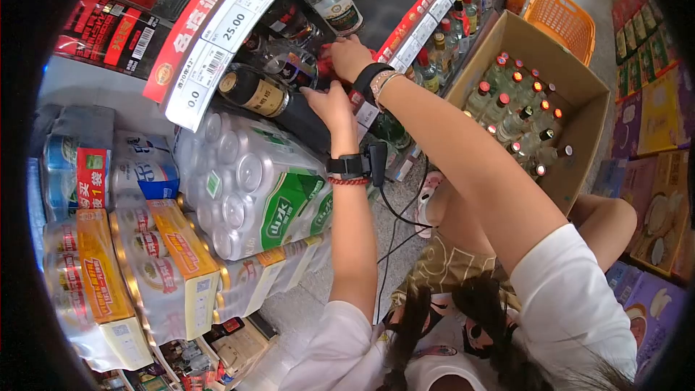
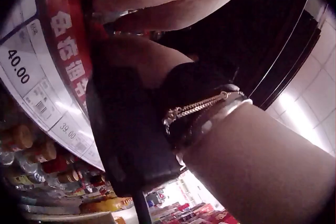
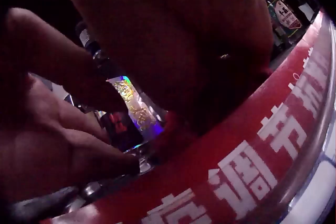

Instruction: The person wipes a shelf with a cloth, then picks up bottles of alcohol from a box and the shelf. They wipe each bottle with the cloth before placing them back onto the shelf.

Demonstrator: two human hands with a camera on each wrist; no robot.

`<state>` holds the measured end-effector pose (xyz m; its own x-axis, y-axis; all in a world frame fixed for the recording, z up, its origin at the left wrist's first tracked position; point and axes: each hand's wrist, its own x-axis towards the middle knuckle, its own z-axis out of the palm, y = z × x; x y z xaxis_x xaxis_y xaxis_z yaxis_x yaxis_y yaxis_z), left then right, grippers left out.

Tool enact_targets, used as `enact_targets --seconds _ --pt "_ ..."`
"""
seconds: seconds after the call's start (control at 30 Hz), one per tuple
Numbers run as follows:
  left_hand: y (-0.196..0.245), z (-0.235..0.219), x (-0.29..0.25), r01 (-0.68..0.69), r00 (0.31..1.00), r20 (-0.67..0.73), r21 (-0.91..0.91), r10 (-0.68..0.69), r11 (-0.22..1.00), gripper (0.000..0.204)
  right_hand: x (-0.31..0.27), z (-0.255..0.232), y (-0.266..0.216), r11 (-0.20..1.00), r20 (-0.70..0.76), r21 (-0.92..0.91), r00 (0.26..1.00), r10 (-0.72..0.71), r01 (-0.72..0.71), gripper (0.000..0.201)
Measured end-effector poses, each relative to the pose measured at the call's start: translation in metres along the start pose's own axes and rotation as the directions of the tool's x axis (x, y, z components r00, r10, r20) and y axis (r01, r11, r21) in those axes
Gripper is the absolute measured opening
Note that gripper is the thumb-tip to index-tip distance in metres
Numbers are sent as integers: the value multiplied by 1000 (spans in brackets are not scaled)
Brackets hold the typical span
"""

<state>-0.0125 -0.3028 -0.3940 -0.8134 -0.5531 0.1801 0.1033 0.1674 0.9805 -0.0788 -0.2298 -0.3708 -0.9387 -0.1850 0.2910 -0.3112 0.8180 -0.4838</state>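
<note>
In the head view my left hand (image 1: 334, 107) reaches onto the shelf, close to a clear glass bottle (image 1: 292, 67) with a dark label. In the right wrist view, the left hand's (image 3: 68, 140) digits lie on both sides of a bottle with a shiny silver, gold-patterned label (image 3: 135, 106), gripping it. My right hand (image 1: 352, 58) is just beside, its fingers bent over a red object (image 1: 326, 65). That object's shape is mostly hidden by the hand and shadow. A dark bottle with a cream label (image 1: 264, 98) lies left of the left hand.
A curved red price strip (image 1: 206, 36) edges the shelf. Shrink-wrapped cans (image 1: 250, 181) are stacked below at left. An open carton (image 1: 579, 87) of capped clear bottles stands at right, with an orange basket (image 1: 561, 22) behind it. Cables hang near the wrists.
</note>
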Motion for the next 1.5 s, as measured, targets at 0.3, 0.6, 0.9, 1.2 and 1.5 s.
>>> enact_targets --seconds 0.3,0.6,0.9,1.2,1.5 --pt "20 -13 3 13 999 48 53 -16 998 71 10 23 15 992 -82 33 989 -123 126 18" --pt "1 -1 11 -71 997 25 44 70 996 69 -9 4 -12 991 -234 -107 971 58 -85 15" --pt "31 5 -10 -54 998 36 148 49 988 67 -6 -8 7 994 -85 22 991 -107 109 18" --pt "69 -10 -59 -569 821 62 181 568 802 44 14 -34 28 906 -23 208 928 -373 369 37" --pt "14 6 -69 -670 722 446 640 529 377 43 23 -146 63 768 -2 -22 769 -640 640 43"
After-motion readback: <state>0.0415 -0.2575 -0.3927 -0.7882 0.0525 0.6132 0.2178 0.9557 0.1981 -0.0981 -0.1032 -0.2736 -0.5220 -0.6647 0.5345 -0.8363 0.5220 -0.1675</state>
